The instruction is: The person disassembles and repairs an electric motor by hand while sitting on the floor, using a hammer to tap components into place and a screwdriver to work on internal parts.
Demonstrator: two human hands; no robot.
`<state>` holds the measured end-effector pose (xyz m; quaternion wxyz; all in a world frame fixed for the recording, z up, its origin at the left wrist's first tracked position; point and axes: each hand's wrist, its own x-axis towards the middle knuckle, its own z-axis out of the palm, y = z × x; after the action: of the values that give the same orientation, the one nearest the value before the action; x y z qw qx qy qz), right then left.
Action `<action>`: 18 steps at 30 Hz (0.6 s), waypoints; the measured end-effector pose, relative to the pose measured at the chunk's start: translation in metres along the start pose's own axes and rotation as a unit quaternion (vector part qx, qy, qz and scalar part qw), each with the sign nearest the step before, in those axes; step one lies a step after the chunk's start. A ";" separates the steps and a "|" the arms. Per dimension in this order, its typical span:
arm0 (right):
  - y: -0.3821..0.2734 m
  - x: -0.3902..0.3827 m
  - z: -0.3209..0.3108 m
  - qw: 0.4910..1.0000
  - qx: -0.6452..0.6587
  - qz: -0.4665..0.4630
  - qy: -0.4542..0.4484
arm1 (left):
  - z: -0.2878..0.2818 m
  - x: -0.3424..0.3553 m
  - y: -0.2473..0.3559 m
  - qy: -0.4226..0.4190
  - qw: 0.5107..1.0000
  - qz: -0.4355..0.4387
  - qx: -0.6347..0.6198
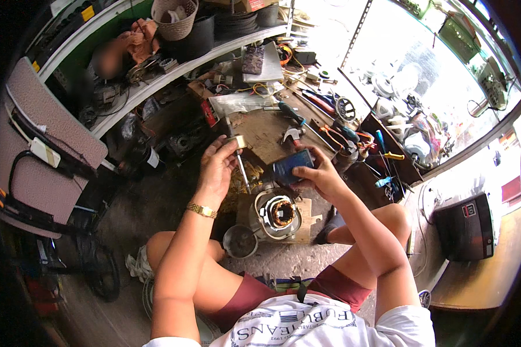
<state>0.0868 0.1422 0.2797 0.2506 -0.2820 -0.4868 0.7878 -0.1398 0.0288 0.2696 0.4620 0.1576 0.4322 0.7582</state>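
Left hand [217, 168] closed around the shaft of a slim screwdriver [241, 165], fingers curled and thumb pressed against it just under a small brass-coloured roll [237, 141] sitting at the fingertips; whether that roll is pinched or merely resting there, impossible to tell. Right hand [318, 173] pressed together on a small dark blue box-like part [293, 165], thumb on its near face, fingers wrapped behind, held level just above the work.

Directly below both hands, standing on a pale wooden board [305, 222] on the floor: an opened electric motor [276, 215], end cover off, copper windings and white insulation exposed in the bore. Just to its left, a round metal cup-shaped cover [240, 241], lying apart. Judged from this: dismantling already done, motor open and accessible; the blue part not yet fitted or connected, cover still off, closing-up all left to do.

Left forearm rising steeply from the lower edge, wrist bent slightly inward, gold-coloured watch [201, 210] on it. Right forearm coming in from the lower right across the raised knee, wrist cocked toward the centre, both hands near each other but not touching.

Farther out, along the far edge of the low workbench [266, 130]: hammer [292, 135], pliers and screwdrivers with coloured handles [388, 155], loose wires. Cluttered white shelf [173, 72] above.
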 end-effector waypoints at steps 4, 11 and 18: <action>-0.004 0.001 -0.044 0.995 0.074 0.058 0.018 | -0.008 0.003 0.007 0.008 1.000 0.002 -0.020; -0.061 0.062 -0.193 0.919 -0.011 -0.162 0.359 | -0.017 0.004 0.015 0.040 0.999 -0.006 -0.017; -0.045 0.111 -0.271 0.829 -0.169 -0.138 0.515 | -0.030 0.009 0.015 0.066 0.998 -0.018 -0.015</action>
<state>0.1991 0.4044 0.1990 0.5194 -0.6144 -0.4470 0.3912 -0.1719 0.0188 0.2626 0.4489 0.0925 0.4527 0.7648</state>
